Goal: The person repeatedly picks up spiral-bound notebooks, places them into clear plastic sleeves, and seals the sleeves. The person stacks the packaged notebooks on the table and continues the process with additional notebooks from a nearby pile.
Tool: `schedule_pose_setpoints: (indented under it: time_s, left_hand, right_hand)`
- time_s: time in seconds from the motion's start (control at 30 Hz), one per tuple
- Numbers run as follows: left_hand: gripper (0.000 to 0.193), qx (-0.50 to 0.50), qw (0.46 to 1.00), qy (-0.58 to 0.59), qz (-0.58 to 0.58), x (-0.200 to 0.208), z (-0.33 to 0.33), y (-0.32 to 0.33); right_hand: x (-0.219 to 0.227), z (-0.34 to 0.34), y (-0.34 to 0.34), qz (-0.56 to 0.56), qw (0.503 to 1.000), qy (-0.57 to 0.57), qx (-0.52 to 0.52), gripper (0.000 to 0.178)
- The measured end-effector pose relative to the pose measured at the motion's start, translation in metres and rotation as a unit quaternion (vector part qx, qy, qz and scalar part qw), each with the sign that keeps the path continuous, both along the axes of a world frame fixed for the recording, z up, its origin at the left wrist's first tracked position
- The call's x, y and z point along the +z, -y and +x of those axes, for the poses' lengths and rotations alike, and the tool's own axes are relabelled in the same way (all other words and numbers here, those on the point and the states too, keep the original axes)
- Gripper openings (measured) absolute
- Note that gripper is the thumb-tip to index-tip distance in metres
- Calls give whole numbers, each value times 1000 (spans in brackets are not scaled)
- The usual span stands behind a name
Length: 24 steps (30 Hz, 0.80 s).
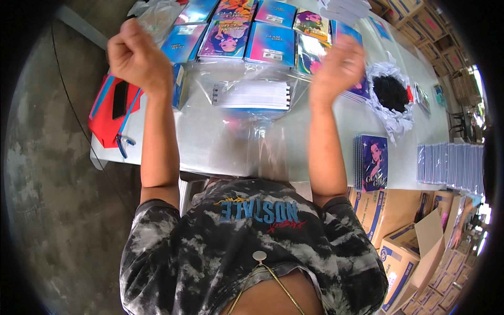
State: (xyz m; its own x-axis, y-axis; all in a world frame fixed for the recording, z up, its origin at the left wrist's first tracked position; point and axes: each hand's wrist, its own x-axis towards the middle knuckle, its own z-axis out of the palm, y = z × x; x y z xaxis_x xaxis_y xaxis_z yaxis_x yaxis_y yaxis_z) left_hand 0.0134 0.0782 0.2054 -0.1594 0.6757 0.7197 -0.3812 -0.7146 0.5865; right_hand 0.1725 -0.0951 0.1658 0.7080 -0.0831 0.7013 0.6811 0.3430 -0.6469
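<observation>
My left hand (135, 56) is raised over the table's far left part, its fingers curled closed. My right hand (340, 65) is lifted on the other side, over the laid-out notebooks; it is somewhat blurred, with its fingers curled in. What either hand pinches, if anything, cannot be made out. Between my forearms lies a stack of spiral notebooks (252, 96), its white page edges and dark binding showing. Clear plastic film (262, 134) covers this stack and hangs toward me over the table's near edge. Its upper edge spreads out toward my right wrist.
Rows of colourful notebooks (270, 44) fill the table's far side. Left are a red cloth item (103, 126), a dark phone (120, 100) and a blue-handled tool (122, 146). Right are crumpled white plastic with black material (390, 93), notebook stacks (374, 163) and cardboard boxes (399, 210).
</observation>
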Motion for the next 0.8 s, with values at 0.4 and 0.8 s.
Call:
schedule_pose_setpoints:
  time_s: [0.4, 0.8]
  left_hand:
    - [41, -105, 925, -352, -101, -154, -30, 99]
    - [61, -149, 833, -531, 42, -108, -13, 126]
  right_hand:
    - [-111, -59, 6, -195, 949, -198, 148, 53]
    - [-95, -89, 36, -493, 851, 180, -40, 45]
